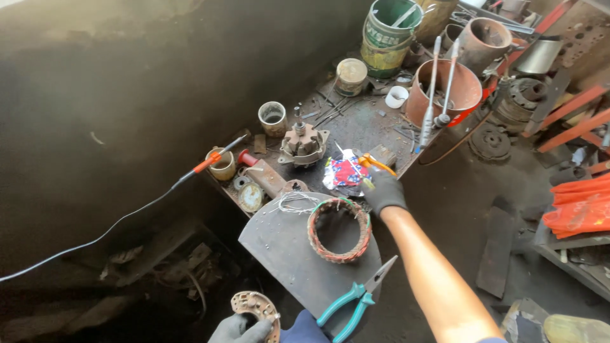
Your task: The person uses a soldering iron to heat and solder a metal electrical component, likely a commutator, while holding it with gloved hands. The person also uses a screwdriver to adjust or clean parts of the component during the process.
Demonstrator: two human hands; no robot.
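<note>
Red-and-green wound stator ring [338,230] of copper wire lies flat on a dark rounded metal plate [279,248], just below and to the left of the right hand [383,190]. That hand, in a dark grey glove, is stretched forward at the far right edge of the plate; its fingers are curled around an orange-handled tool [375,163] that rests on a crumpled red, white and blue wrapper [345,173]. How tightly they close I cannot tell. The ring sits near the wrist, apart from the fingers, with a loose tangle of thin white wire [293,202] just beyond its far left side.

Nearer than the ring, teal-handled long-nose pliers [356,302] lie on the plate's near right edge, tips pointing up toward the forearm. The left hand [244,329], also gloved grey, is at the bottom edge of the view, fingers wrapped under a round brownish perforated metal plate [255,306], well apart from the ring and off the plate's left rim.

Beyond the right hand the grimy workbench [362,124] is crowded: a grey alternator housing [304,145], small tins, a terracotta-coloured pot [445,95]. Left of the bench is a dark wall; to the right of the forearm lies open dark floor.
</note>
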